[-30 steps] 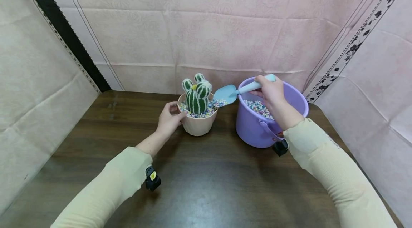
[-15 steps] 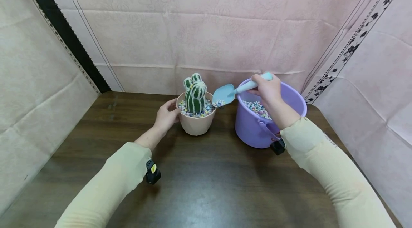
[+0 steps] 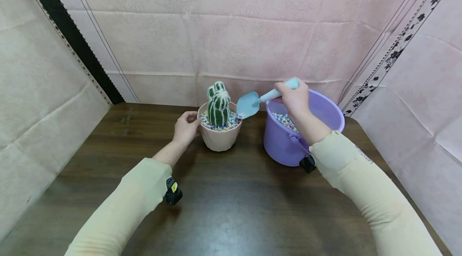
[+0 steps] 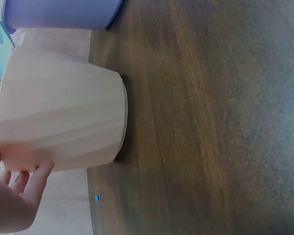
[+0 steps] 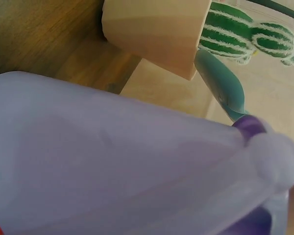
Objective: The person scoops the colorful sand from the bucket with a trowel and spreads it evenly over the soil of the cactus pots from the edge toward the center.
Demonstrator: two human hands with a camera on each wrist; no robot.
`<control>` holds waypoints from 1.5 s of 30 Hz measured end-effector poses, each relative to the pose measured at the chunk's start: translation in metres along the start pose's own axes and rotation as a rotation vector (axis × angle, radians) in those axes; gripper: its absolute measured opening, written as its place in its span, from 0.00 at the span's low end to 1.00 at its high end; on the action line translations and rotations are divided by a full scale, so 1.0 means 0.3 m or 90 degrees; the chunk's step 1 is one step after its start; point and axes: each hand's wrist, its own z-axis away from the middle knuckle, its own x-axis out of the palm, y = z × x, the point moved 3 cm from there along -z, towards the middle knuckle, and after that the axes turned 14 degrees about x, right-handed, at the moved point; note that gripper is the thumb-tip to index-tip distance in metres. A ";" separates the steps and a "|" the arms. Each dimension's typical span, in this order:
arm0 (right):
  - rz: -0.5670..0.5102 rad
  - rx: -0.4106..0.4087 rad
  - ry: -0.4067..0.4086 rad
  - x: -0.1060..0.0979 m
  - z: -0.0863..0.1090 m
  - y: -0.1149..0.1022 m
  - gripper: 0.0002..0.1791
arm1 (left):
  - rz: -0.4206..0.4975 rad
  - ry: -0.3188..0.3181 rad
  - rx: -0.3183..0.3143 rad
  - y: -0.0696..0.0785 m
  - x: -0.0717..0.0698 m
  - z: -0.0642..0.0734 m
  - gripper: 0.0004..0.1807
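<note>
A pale pink flowerpot point(image 3: 220, 142) holds a green, white-striped cactus point(image 3: 218, 108) and small multicoloured pebbles point(image 3: 234, 121). At the pot's left rim, my left hand point(image 3: 185, 131) grips it, thumb by the rim and fingers against the outer wall point(image 4: 63, 110). My right hand point(image 3: 296, 99) grips the handle of a light blue toy shovel point(image 3: 248, 104) from above. The shovel's blade slants down to the left, its tip right at the pot's right rim. In the right wrist view the blade point(image 5: 220, 81) shows beside the cactus.
A purple bucket point(image 3: 281, 147) with more pebbles point(image 3: 285, 121) inside stands right of the pot, under my right forearm. A tiny blue bit point(image 4: 97, 198) lies on the dark wooden table point(image 3: 223, 200). Pale cloth point(image 3: 216, 39) hangs behind.
My right hand has moved left, tipping the shovel steeper; the pebbles on its blade have slid off towards the pot. Pot and cactus have shifted slightly left, and the cactus has turned.
</note>
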 end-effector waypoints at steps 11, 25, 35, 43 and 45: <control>0.151 -0.081 0.012 0.044 0.016 -0.004 0.05 | -0.009 0.008 0.006 0.005 -0.002 -0.017 0.19; 0.254 -0.208 -0.024 0.067 0.056 -0.007 0.05 | -0.024 0.006 0.004 0.000 -0.003 -0.033 0.20; 0.106 -0.143 0.024 -0.003 0.039 -0.058 0.09 | -0.076 0.053 0.054 -0.005 -0.031 -0.013 0.21; -0.060 -0.112 0.029 -0.112 0.027 -0.095 0.10 | -0.084 0.051 0.116 0.027 -0.056 0.040 0.22; -0.081 -0.111 0.032 -0.143 0.029 -0.102 0.10 | -0.088 0.046 0.129 0.037 -0.058 0.057 0.22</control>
